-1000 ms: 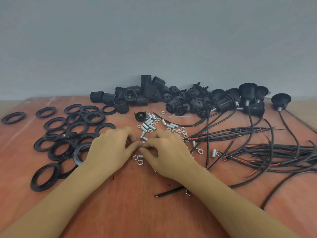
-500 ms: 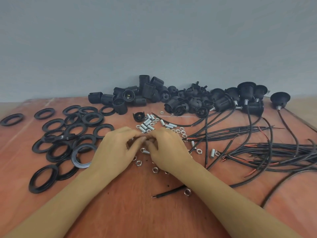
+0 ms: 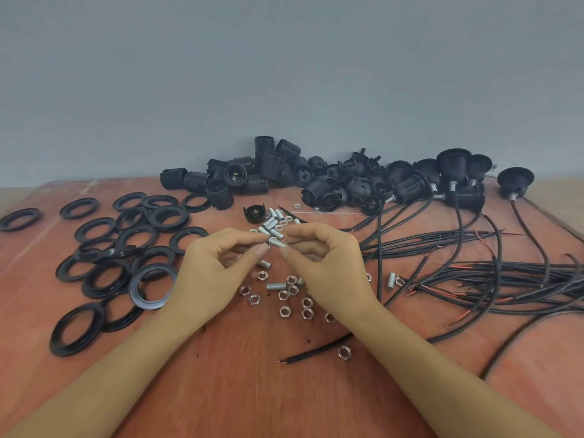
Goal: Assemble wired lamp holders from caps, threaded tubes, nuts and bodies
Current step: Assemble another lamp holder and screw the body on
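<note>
Grip closed on both sides: left hand (image 3: pixel 218 270) and right hand (image 3: pixel 328 267) are raised just above the worktop (image 3: pixel 221 390), thumb and forefinger tips meeting at centre. They pinch one silver threaded tube (image 3: pixel 277 242) between them, left on its left end, right on its right end. Tube lies roughly level, slightly tilted. Can't tell if a nut sits under the right fingertips. Other fingers of both hands are curled.

Under and just in front of the hands: loose hex nuts (image 3: pixel 285 311) scattered on the reddish wood, with a few spare tubes among them. More spare tubes (image 3: pixel 271 216) are heaped just behind the hands, beside a lone black cap (image 3: pixel 252 214).

Left side: black threaded rings (image 3: pixel 139 238), many overlapping, one grey-faced ring flipped. Back edge against the wall: pile of black lamp holder bodies (image 3: pixel 262 172) and caps. Back right: assembled wired holders (image 3: pixel 455 172), some standing on end. Their black wires (image 3: pixel 505 273) spread across the right side, red-copper ends showing.

Near front: single short wire (image 3: pixel 316 354), with one nut (image 3: pixel 344 352) touching it.
</note>
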